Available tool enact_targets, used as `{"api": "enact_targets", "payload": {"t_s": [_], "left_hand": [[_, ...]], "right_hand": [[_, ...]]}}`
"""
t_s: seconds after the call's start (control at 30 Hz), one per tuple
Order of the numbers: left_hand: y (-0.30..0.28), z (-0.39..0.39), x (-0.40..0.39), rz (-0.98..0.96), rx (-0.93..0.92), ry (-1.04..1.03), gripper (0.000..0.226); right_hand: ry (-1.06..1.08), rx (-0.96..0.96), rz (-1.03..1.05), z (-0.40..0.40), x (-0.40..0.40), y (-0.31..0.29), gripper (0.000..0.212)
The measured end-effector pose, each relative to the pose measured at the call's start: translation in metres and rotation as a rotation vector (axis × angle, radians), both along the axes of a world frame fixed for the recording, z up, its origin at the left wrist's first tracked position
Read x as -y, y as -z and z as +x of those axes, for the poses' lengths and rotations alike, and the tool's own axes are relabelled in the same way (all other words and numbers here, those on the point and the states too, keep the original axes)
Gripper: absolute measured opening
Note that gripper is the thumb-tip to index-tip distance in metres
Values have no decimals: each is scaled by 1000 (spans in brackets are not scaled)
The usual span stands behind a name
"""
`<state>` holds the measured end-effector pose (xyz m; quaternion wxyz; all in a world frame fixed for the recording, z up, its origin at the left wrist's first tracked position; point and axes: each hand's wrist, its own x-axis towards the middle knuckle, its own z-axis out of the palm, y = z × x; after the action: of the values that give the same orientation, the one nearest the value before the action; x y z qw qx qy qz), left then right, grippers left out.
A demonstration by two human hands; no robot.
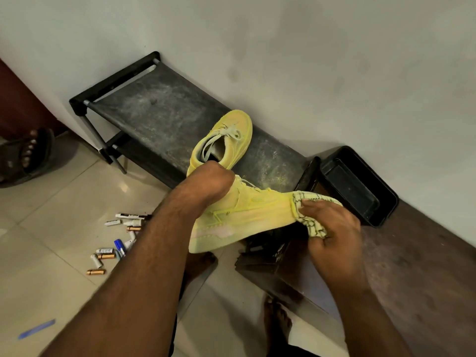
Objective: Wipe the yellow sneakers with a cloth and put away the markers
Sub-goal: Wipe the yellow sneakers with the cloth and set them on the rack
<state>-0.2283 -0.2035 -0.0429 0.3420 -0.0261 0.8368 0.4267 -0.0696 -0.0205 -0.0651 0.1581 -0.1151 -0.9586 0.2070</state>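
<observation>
My left hand [210, 182] is pushed inside a yellow sneaker [242, 217] and holds it up above the floor, toe pointing right. My right hand [332, 228] grips a pale checked cloth [313, 202] wrapped over the toe of that sneaker. A second yellow sneaker [229, 136] stands on the dark shoe rack [159, 109] just behind my left hand. Several markers [132, 216] lie scattered on the tiled floor left of my left forearm, mixed with batteries.
A black plastic tray [360, 184] sits on the brown ledge [425, 266] at the right, against the wall. A dark box [265, 251] stands below the held sneaker. My bare feet [278, 320] are on the tiles. Another person's sandalled foot [28, 153] is at far left.
</observation>
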Motion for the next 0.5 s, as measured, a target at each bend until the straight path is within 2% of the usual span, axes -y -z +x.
{"api": "enact_targets", "payload": {"t_s": [0.07,0.17,0.23,0.3,0.43,0.5], "left_hand": [[-2,0,-1,-20,6,-5,11],[-4,0,-3,-31,1,-15,8],[-5,2,-4,-29,-2,-13,8],[-6,2,-3,-28,3,-6,10],[-8,2,-1,-36,-2,33,18],[-8,1,-1,-19,-13,50,23]], "right_hand": [[-108,-12,-41,0,13,-2,49],[-394,-33,-18,-4,56,-2,31],[-488,-16,-9,-6,71,-3,31],[-404,-10,9,-8,57,-4,29],[5,-4,-56,-9,7,-5,42],[129,0,-49,-8,8,-6,41]]}}
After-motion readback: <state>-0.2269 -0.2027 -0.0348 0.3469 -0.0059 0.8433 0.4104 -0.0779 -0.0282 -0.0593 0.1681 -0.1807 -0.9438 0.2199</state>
